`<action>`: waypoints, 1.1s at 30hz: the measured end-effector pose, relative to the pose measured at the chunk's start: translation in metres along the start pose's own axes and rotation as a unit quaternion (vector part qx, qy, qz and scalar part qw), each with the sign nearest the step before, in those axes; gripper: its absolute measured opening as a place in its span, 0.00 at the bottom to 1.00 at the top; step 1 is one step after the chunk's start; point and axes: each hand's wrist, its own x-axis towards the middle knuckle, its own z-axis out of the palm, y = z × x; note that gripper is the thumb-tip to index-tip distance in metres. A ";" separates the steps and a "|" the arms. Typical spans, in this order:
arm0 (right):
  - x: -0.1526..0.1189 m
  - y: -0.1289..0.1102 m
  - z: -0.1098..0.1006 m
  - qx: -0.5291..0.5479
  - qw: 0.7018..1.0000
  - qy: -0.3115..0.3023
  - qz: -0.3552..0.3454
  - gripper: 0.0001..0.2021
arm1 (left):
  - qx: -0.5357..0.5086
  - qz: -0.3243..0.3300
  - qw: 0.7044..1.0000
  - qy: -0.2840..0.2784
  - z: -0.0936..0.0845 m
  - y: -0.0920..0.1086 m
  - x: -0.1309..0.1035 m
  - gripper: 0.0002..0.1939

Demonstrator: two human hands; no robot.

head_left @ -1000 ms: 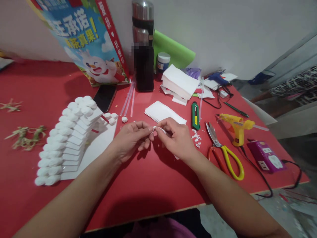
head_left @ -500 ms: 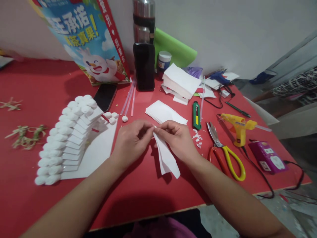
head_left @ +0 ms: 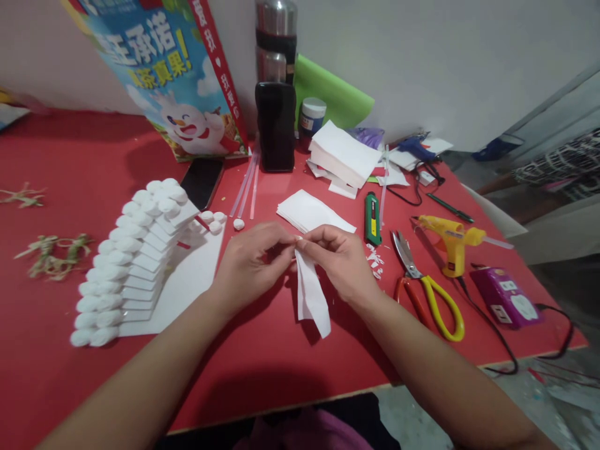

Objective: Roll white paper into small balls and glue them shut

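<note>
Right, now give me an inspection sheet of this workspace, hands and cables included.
Surface: red table, white scraps near the green cutter.
Job's things: folded paper strip hanging from the fingers; paper stack beyond; white puffs on the left.
Clutter: shears, yellow glue gun, phone and bottle.
Hands: left and right both pinch the strip's top.
Cables: black cord from the glue gun loops at the table's edge.
Surroundings: pale wall behind; another person's patterned clothing at right.

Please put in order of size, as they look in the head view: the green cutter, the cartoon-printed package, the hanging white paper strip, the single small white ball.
1. Cartoon-printed package
2. White paper strip, visible part only
3. Green cutter
4. Small white ball
</note>
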 end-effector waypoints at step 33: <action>0.013 0.003 -0.008 0.253 0.935 -0.194 0.158 0.09 | -0.207 -0.227 0.951 0.035 -0.003 0.006 0.009 0.02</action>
